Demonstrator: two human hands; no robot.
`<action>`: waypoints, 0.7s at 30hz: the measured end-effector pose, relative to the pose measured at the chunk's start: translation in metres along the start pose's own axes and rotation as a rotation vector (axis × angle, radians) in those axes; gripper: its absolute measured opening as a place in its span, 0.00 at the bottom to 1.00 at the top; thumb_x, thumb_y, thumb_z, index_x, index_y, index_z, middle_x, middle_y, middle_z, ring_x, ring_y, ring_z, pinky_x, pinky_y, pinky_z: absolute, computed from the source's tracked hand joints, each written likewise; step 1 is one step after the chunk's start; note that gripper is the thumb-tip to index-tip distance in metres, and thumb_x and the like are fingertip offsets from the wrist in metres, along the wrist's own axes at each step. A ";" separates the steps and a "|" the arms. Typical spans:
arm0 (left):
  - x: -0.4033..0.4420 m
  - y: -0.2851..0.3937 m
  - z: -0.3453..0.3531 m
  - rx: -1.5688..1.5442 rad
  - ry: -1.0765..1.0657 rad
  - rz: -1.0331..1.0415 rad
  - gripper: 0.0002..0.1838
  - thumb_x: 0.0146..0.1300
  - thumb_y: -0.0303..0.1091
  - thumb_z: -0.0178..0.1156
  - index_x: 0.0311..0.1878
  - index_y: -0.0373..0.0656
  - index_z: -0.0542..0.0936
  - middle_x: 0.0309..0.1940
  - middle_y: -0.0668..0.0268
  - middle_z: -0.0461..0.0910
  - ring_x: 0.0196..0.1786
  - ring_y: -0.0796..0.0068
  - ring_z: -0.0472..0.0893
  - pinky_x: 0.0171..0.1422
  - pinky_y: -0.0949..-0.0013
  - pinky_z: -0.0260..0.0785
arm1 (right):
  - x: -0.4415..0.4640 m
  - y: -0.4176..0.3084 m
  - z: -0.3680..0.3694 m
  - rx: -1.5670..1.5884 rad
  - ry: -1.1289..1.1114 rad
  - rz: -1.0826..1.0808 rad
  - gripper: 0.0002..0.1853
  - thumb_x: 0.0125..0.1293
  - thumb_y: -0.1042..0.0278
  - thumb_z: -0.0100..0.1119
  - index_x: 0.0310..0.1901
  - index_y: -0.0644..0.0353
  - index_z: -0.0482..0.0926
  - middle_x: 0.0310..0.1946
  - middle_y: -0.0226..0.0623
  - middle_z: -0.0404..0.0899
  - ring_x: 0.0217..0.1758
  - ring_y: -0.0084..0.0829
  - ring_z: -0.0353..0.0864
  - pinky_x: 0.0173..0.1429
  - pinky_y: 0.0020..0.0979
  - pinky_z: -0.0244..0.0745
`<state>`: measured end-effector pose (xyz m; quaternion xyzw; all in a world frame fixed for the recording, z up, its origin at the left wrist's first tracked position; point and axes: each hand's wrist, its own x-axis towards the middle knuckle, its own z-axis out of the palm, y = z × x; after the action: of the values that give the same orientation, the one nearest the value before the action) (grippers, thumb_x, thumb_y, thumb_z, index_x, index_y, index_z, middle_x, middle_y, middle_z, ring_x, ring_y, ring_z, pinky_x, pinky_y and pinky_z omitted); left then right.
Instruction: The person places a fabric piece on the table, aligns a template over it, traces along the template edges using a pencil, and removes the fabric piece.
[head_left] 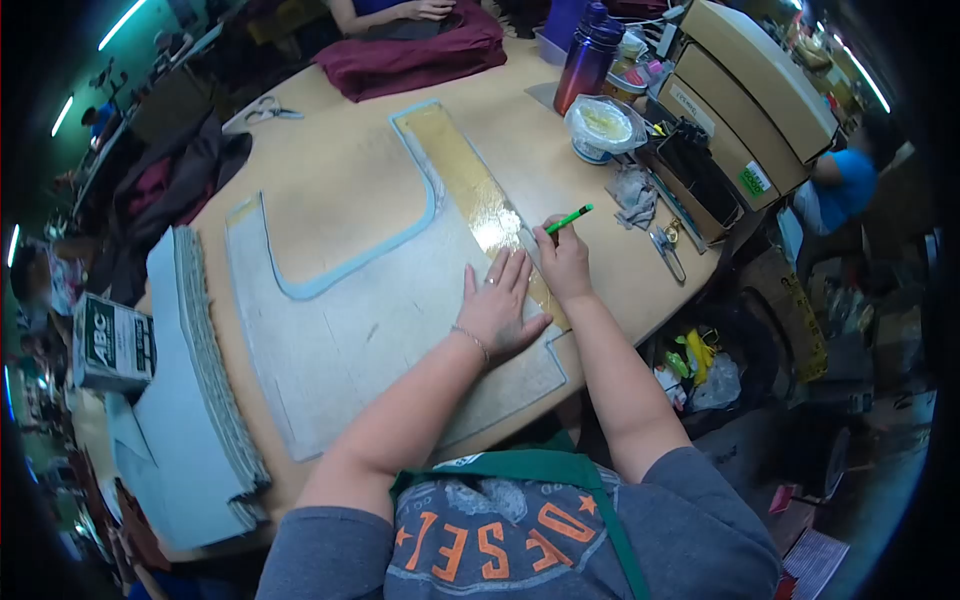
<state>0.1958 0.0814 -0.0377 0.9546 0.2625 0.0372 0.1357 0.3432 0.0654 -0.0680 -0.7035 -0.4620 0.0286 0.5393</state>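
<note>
My left hand (500, 308) lies flat, fingers spread, on a large pale pattern piece (340, 350) spread over the table. My right hand (566, 265) pinches a green pencil (570, 219) with a dark end, close to the piece's right edge. The pencil's tip is hidden by my fingers. A shiny yellow strip (447, 160) runs along that side and passes partly under my left fingers. Light blue edging (425, 215) follows the deep curved cutout.
Folded layers of pale cloth (190, 390) and a box (115, 343) are at left. Scissors (270, 112) lie at the far edge, near maroon cloth (425, 55) and another person's hand (428, 10). A bottle (588, 60), lidded tub (603, 128), cardboard boxes (740, 100) and metal snips (666, 252) stand or lie right.
</note>
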 end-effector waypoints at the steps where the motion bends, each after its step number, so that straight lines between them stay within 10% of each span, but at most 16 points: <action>1: 0.002 -0.002 -0.001 0.012 -0.015 -0.004 0.44 0.55 0.62 0.47 0.66 0.37 0.53 0.68 0.60 0.50 0.71 0.62 0.45 0.64 0.35 0.43 | 0.001 -0.001 -0.001 -0.021 -0.012 0.000 0.08 0.59 0.69 0.56 0.36 0.61 0.68 0.25 0.45 0.75 0.29 0.47 0.76 0.33 0.41 0.69; 11: 0.002 -0.002 0.007 0.025 0.038 -0.022 0.45 0.53 0.63 0.48 0.66 0.40 0.54 0.68 0.64 0.50 0.71 0.65 0.46 0.65 0.36 0.40 | -0.059 -0.019 -0.074 -0.063 -0.136 0.044 0.07 0.59 0.70 0.57 0.35 0.61 0.70 0.24 0.41 0.75 0.26 0.39 0.78 0.31 0.34 0.71; 21: 0.003 -0.001 0.006 0.044 0.020 -0.037 0.44 0.53 0.63 0.48 0.66 0.42 0.55 0.68 0.65 0.51 0.71 0.67 0.47 0.66 0.36 0.40 | 0.036 0.000 0.004 -0.107 -0.223 -0.041 0.10 0.59 0.64 0.56 0.37 0.58 0.70 0.28 0.47 0.77 0.34 0.50 0.77 0.35 0.42 0.71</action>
<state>0.1988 0.0825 -0.0442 0.9520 0.2821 0.0386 0.1125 0.3624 0.0929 -0.0530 -0.7141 -0.5344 0.0708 0.4466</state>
